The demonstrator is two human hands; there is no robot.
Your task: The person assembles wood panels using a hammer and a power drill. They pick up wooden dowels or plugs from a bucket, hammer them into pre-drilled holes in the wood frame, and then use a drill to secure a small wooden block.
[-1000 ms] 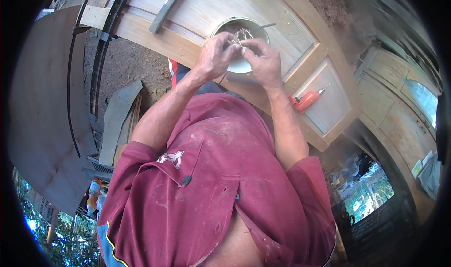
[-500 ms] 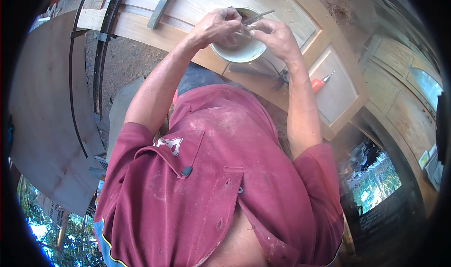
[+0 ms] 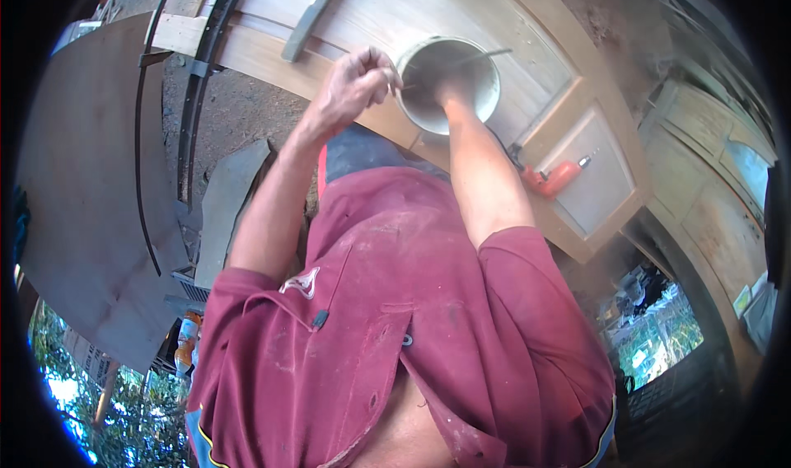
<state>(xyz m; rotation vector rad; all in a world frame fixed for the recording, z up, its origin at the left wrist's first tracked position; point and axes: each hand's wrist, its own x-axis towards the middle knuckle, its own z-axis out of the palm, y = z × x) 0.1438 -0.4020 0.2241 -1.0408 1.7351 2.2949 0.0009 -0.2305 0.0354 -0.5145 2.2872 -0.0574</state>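
Note:
A pale round bucket (image 3: 493, 101) stands on a panelled wooden door (image 3: 527, 89), with a thin stick (image 3: 494, 53) leaning out over its far right rim. My right hand (image 3: 451, 91) reaches down inside the bucket; its fingers are lost in shadow and blur. Beside the bucket's left rim my left hand (image 3: 362, 82) is raised with its fingers curled and pinched together. Something thin may show at its fingertips, too small to name.
A red power tool (image 3: 560, 178) with a metal bit lies on the door, right of my forearm. A grey wooden strip (image 3: 309, 23) rests across the door's left part. Dark curved metal strips (image 3: 198, 81) and a large brown board (image 3: 91, 180) stand at left.
My right hand has gone from above the bucket down into it. My left hand has parted from the right and now sits by the left rim. The whole view has shifted a little.

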